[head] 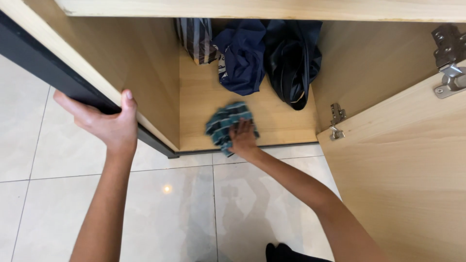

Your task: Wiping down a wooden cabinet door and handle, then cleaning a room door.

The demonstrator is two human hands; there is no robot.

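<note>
Right hand point(242, 138) pressed down on a crumpled teal checked cloth point(224, 123), fingers curled over its near edge, pinning it flat against the cabinet floor point(286, 121) close to the front lip. Cloth bunched mostly to the left of and beyond that hand, touching the wood beneath. Left hand point(109, 123) closed around the edge of the left cabinet door point(73, 58), thumb up on the pale inner face, fingers wrapped over the dark outer edge; door swung wide open.

Farther in from the right hand, against the back of the cabinet: a rumpled navy blue bag point(242, 58), directly beyond the cloth but apart from it. Just to the right of that, a black glossy bag point(293, 63), slumped and touching the navy one. To the left of the navy one, a striped bag point(196, 39), standing in the back corner.

Right of the right hand, the other cabinet door point(403, 184) open, pale wood grain facing up, with a metal hinge point(336, 121) at the lower corner and a second hinge point(449, 60) higher up.

Beneath both forearms, glossy pale floor tiles point(170, 208) with thin grout lines. Dark shoe tip point(281, 253) at the bottom edge, below the right forearm.
</note>
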